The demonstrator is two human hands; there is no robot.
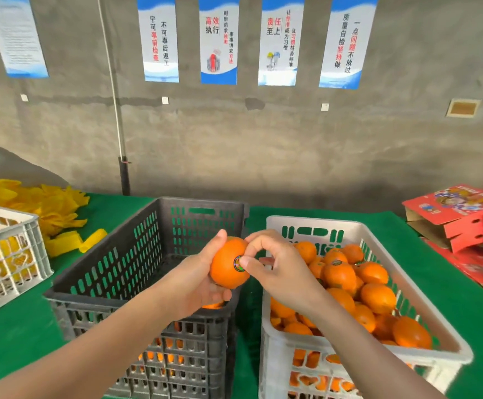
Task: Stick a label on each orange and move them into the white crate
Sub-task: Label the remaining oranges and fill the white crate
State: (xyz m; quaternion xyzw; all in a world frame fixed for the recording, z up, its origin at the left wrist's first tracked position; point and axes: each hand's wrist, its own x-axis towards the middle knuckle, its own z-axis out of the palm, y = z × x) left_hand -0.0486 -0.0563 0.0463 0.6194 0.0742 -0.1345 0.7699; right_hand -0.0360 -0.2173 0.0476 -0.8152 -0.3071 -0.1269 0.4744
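Beside one dark crate (105, 246), one white crate (318, 221) holds well over a dozen oranges (375, 298), and above the dark crate's right rim my left hand (197, 280) curls round one smooth, bright orange (226, 266) while my right hand (277, 269), fingers curled, presses its thumb on one round dark-rimmed label (237, 263) there.

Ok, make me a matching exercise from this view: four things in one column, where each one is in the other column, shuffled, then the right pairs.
Things:
1. label
2. black crate
3. white crate
4. red cartons

Places:
a. far right of the green table
b. right of centre, heaped with oranges
c. on the orange held by the left hand, under the thumb of the right hand
d. directly left of the white crate

Pairs: 1-c, 2-d, 3-b, 4-a
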